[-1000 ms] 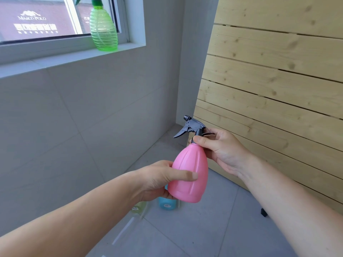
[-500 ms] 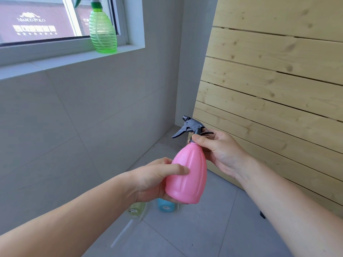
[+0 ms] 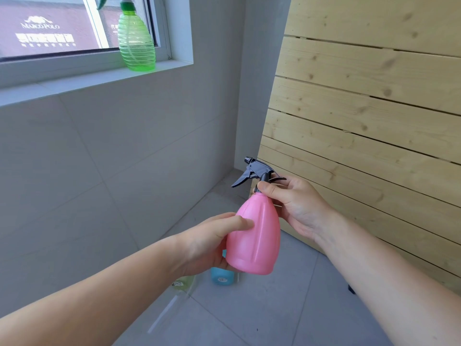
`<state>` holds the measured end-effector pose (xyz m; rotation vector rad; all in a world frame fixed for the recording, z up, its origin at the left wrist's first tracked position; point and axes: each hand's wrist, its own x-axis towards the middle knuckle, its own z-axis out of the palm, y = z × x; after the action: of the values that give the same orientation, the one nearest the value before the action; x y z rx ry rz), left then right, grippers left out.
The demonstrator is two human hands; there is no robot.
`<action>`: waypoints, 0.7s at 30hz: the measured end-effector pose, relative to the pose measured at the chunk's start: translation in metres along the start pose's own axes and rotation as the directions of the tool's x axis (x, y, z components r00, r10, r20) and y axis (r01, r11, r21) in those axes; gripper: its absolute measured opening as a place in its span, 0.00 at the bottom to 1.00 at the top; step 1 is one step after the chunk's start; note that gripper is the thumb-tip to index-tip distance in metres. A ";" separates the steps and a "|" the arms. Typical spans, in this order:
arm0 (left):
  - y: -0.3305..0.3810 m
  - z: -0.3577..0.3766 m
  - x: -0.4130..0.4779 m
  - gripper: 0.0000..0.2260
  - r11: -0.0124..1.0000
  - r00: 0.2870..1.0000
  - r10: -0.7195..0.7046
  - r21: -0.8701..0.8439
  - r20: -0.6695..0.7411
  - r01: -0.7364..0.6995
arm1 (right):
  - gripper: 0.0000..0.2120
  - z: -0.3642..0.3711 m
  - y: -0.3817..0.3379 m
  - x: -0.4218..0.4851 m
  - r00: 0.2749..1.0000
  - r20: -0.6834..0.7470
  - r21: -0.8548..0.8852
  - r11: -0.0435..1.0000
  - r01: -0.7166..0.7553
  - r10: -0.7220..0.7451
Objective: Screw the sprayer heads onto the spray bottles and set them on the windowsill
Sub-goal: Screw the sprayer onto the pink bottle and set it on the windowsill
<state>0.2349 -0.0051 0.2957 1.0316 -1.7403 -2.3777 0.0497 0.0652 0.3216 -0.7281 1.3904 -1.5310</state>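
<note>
I hold a pink spray bottle (image 3: 254,240) in mid-air at the centre of view. My left hand (image 3: 207,243) wraps its body from the left. A black sprayer head (image 3: 257,171) sits on the bottle's neck, nozzle pointing left. My right hand (image 3: 294,203) pinches the collar of that head from the right. A green spray bottle (image 3: 136,43) with its sprayer on stands upright on the white windowsill (image 3: 94,78) at upper left.
On the grey tiled floor below my hands lie a blue bottle (image 3: 222,278) and a pale yellow-green bottle (image 3: 183,285), both partly hidden. A slatted wooden panel (image 3: 374,121) leans along the right. A grey tiled wall runs under the window.
The pink bottle has tilted slightly and my left hand's fingers have shifted round its body. My right hand stays on the sprayer collar. The view has drifted a little.
</note>
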 end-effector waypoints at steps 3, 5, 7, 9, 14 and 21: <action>0.001 0.001 0.000 0.36 0.997 0.999 0.044 0.069 -0.024 -0.042 | 0.03 -0.001 0.000 0.001 1.000 -0.002 0.003 1.000 -0.003 0.003; 0.001 0.002 0.001 0.36 0.995 0.998 0.055 0.079 -0.018 -0.053 | 0.02 -0.001 -0.001 0.001 1.000 -0.008 0.008 1.000 0.001 0.000; 0.001 0.002 0.003 0.32 0.999 0.999 0.035 0.010 0.002 -0.036 | 0.03 -0.001 -0.002 0.001 1.000 -0.020 0.013 1.000 -0.001 0.001; -0.001 0.001 0.003 0.29 0.993 0.999 -0.007 -0.114 0.041 0.011 | 0.04 -0.001 -0.002 0.001 1.000 -0.028 0.013 1.000 -0.008 0.008; -0.003 -0.001 0.005 0.35 0.999 0.999 0.049 -0.018 0.020 -0.049 | 0.06 -0.004 -0.002 0.001 0.999 -0.037 0.016 1.000 -0.003 0.003; -0.001 0.004 0.005 0.37 0.997 0.997 0.071 0.002 -0.027 -0.071 | 0.04 -0.005 -0.004 0.002 0.999 -0.050 0.051 0.998 0.022 -0.020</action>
<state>0.2298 -0.0033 0.2929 0.9805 -1.7391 -2.3102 0.0432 0.0657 0.3238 -0.6793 1.3782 -1.6051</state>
